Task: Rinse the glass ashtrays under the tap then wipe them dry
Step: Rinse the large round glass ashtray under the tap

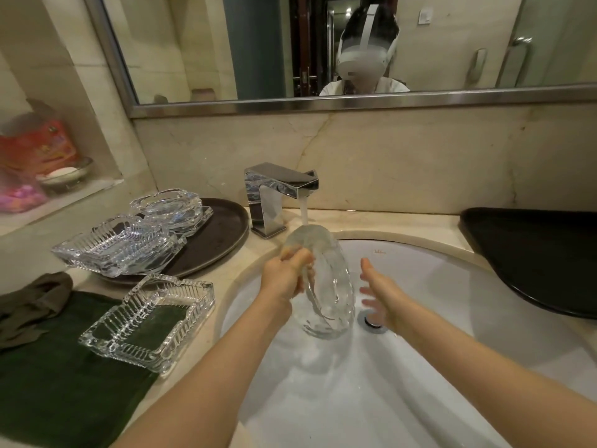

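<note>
Now the left hand (289, 270) grips a round glass ashtray (326, 286) on edge over the sink (452, 286), rim up under water from the tap (281, 192). Right hand (378, 292) is open beside it, fingers spread, w/ bare basin around. Dark tray (219, 240) holds 2 ashtray stacks (129, 244); a square ashtray (148, 321) sits on the green towel (64, 367) at table edge.

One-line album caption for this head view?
Left hand holds a round ashtray under the running tap; right hand open beside it.

The beige marble counter (371, 221) carries a dark oval tray (219, 240), a green towel (58, 367), a chrome tap (274, 195) and a black tray (533, 253).
</note>
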Available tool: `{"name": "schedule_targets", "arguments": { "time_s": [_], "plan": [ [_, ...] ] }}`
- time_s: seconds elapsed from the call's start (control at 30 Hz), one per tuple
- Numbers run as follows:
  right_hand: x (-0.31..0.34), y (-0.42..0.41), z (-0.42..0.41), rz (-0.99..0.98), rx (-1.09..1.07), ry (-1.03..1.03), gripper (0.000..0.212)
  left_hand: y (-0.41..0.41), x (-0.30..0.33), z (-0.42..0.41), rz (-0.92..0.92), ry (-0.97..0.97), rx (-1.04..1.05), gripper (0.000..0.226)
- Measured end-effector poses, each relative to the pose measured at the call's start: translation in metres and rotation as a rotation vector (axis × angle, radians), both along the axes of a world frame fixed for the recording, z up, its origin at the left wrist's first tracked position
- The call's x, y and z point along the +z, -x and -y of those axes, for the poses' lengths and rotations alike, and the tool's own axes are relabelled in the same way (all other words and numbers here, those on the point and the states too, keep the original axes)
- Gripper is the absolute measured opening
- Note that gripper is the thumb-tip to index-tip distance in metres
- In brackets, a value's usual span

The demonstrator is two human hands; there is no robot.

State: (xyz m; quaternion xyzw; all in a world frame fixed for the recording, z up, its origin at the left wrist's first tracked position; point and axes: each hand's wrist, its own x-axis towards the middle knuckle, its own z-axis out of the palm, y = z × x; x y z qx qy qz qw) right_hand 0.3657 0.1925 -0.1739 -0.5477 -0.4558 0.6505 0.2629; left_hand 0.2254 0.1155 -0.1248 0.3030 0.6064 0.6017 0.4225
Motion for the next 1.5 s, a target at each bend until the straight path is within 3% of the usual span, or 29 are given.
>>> {"name": "schedule_targets", "arguments": {
  "time_s": [0.13, 0.2, 0.33, 0.47, 0.63, 0.77, 0.93, 1.03, 1.17, 1.27, 1.37, 1.5],
  "plan": [
    [-0.028, 0.009, 0.009, -0.325, 0.103, 0.252, 0.081, 0.004, -0.001, -0.001, 0.133, -0.019, -0.038, 0.014],
    [-0.03, 0.015, 0.013, -0.423, 0.026, 0.284, 0.077, 0.005, -0.003, -0.002, 0.176, -0.009, -0.038, 0.014],
    [-0.028, 0.017, 0.014, -0.408, -0.162, 0.247, 0.041, 0.015, -0.007, -0.007, 0.353, 0.09, -0.074, 0.003],
    [-0.011, 0.005, 0.009, -0.411, -0.155, 0.156, 0.017, 0.022, -0.018, -0.009, 0.428, 0.216, -0.011, 0.014],
    [0.015, -0.008, 0.004, -0.408, -0.072, 0.035, 0.018, 0.019, -0.023, -0.012, 0.272, 0.282, 0.017, 0.026],
    [0.026, -0.009, 0.002, -0.305, -0.055, -0.132, 0.012, 0.017, -0.031, -0.015, 0.159, 0.385, 0.016, 0.051],
    [0.03, -0.003, 0.005, -0.29, -0.08, -0.243, 0.015, 0.01, -0.042, -0.014, -0.083, 0.267, -0.075, 0.135],
    [0.032, -0.003, 0.006, -0.335, -0.111, -0.215, 0.01, 0.007, -0.043, -0.012, -0.3, 0.259, -0.093, 0.156],
    [0.033, -0.01, 0.001, -0.346, -0.141, -0.181, 0.008, 0.007, -0.048, -0.014, -0.401, 0.202, -0.204, 0.144],
    [0.032, -0.017, -0.005, -0.38, -0.167, -0.139, 0.007, 0.011, -0.046, -0.019, -0.282, 0.128, -0.092, 0.097],
    [0.031, -0.019, -0.007, -0.388, -0.162, -0.121, 0.007, 0.011, -0.044, -0.021, -0.17, 0.158, -0.025, 0.065],
    [0.029, -0.019, -0.007, -0.388, -0.086, -0.12, 0.007, 0.009, -0.031, -0.016, -0.058, 0.205, 0.057, 0.048]
  ]
}}
